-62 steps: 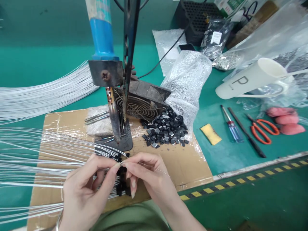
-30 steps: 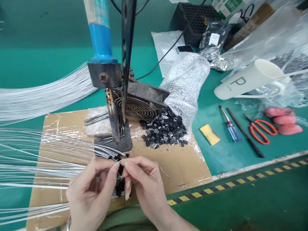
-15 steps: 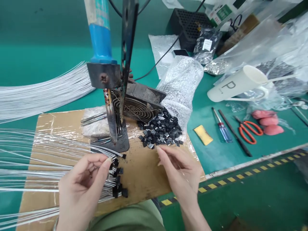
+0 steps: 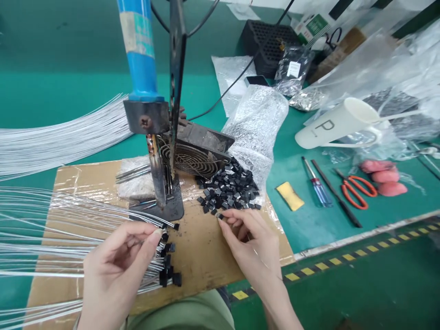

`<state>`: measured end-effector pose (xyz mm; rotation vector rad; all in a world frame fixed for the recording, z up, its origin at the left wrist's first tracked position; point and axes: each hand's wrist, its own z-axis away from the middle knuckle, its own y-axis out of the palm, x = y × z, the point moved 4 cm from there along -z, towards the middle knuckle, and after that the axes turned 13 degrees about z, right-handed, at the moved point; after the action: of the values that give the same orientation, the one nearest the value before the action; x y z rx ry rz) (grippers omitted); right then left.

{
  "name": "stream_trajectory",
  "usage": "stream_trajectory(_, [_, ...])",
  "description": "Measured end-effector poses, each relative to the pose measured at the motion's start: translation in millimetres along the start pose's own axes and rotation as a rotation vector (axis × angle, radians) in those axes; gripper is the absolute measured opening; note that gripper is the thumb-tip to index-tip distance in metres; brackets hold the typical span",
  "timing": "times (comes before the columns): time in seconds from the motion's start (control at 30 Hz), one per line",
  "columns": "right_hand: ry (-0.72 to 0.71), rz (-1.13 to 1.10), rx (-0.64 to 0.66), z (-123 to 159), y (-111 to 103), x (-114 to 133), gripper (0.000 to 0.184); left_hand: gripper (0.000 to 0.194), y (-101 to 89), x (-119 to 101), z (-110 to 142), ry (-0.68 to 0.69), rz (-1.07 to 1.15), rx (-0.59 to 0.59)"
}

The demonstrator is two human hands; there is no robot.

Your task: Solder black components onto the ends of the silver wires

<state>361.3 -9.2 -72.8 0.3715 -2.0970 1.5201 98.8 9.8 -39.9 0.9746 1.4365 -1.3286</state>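
My left hand (image 4: 120,266) is closed in a pinch on the end of a thin white cable, whose tip is mostly covered by thumb and forefinger. Beneath and beside it lie white cables (image 4: 72,250) fitted with black connectors (image 4: 167,270). At the near edge of a heap of small black connectors (image 4: 233,185), my right hand (image 4: 254,243) has thumb and forefinger closed on one black connector (image 4: 219,215). A blue-handled soldering iron (image 4: 142,73) stands tip down in a holder between the hands, farther back.
Cardboard (image 4: 202,256) covers the work area. Behind the iron's tip sits a dirty fan (image 4: 195,158). To the right lie a yellow sponge (image 4: 290,195), a screwdriver (image 4: 319,188), orange-handled pliers (image 4: 357,192) and a white mug (image 4: 337,123). A bundle of white cables (image 4: 62,142) lies at left.
My right hand has shifted slightly left to the heap's near edge, and its fingertips have closed on a connector. My left hand keeps its pinch, nearly still. The view has tilted slightly.
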Motion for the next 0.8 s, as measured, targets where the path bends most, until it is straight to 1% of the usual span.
stream_trajectory(0.13, [0.021,-0.041,-0.017,2,3,1,0.006,0.002,2.0,-1,-1,0.035,-0.008,0.012])
stream_trajectory(0.2, [0.070,-0.082,-0.018,5,4,2,0.005,0.001,2.4,-2,-2,0.056,-0.019,0.022])
stream_trajectory(0.27, [0.170,-0.164,-0.001,8,5,1,0.004,0.002,2.6,-4,-2,0.079,-0.024,0.033])
stream_trajectory(0.37, [0.351,-0.361,0.022,13,6,1,0.004,0.005,2.6,-7,-3,0.103,-0.015,0.023])
stream_trajectory(0.43, [0.402,-0.489,0.027,14,6,4,0.005,0.005,2.8,-8,-3,0.101,-0.015,0.010])
stream_trajectory(0.53, [0.351,-0.630,0.047,11,7,15,0.008,0.003,3.9,-8,-3,0.086,-0.042,0.000])
stream_trajectory(0.63, [0.283,-0.745,0.101,7,10,31,0.013,0.004,4.9,-7,-3,0.055,-0.072,-0.005])
stream_trajectory(0.8, [0.303,-0.883,0.185,3,22,54,0.010,0.008,4.2,-8,-2,0.045,-0.109,0.003])
